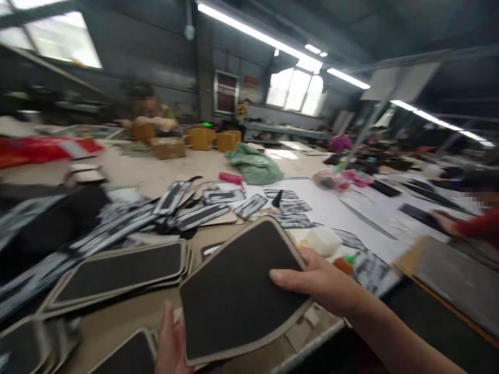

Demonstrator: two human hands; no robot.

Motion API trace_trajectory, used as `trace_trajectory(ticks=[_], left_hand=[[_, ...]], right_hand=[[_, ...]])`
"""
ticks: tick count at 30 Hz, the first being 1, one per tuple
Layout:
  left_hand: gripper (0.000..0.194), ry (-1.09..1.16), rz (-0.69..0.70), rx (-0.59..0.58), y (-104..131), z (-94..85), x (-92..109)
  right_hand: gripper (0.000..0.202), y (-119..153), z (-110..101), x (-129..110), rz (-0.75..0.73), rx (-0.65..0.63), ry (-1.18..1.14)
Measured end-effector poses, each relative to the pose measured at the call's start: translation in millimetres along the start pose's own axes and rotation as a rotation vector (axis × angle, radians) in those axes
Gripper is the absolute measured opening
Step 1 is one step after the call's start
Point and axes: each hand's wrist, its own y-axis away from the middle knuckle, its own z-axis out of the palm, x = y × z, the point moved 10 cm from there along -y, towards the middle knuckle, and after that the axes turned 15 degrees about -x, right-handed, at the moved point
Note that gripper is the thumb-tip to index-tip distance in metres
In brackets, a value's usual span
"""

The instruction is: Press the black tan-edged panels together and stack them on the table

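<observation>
Both my hands hold one flat dark panel [237, 291] with a tan border, tilted above the table's near edge. My right hand [319, 280] grips its right side, thumb on top. My left hand [171, 343] supports its lower left corner from beneath. To the left lies a stack of similar long dark panels [120, 270], and another panel [128, 358] sits at the bottom edge.
Black-and-white printed strips [195, 213] are scattered over the table [163, 176]. A green bag [255, 166], a white lump [322, 241] and an orange-capped bottle [343, 265] lie beyond. A person in red [475, 223] works at right; another person [152, 111] sits far back.
</observation>
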Motion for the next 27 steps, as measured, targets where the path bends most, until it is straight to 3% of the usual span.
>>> trace_trajectory(ticks=[3,6,10,17,23,27], left_hand=[[0.053,0.067,0.202,0.284,51,-38.1,34],[0.039,0.020,0.252,0.464,93,-52.4,54],[0.031,-0.075,0.313,0.549,145,-61.7,70],[0.035,-0.113,0.505,0.751,238,-100.1,79],[0.035,-0.158,0.548,0.970,307,-132.9,79],[0.029,-0.184,0.533,1.086,338,-155.6,83]], right_hand=[[0.041,-24,-24,39,0.093,0.057,0.010],[0.040,-48,-19,72,0.160,0.007,0.085],[0.043,-87,14,113,0.248,-0.108,0.113],[0.041,-148,78,182,0.371,-0.218,0.096],[0.049,-168,130,230,0.442,-0.234,0.050],[0.052,-175,164,251,0.462,-0.271,-0.001]])
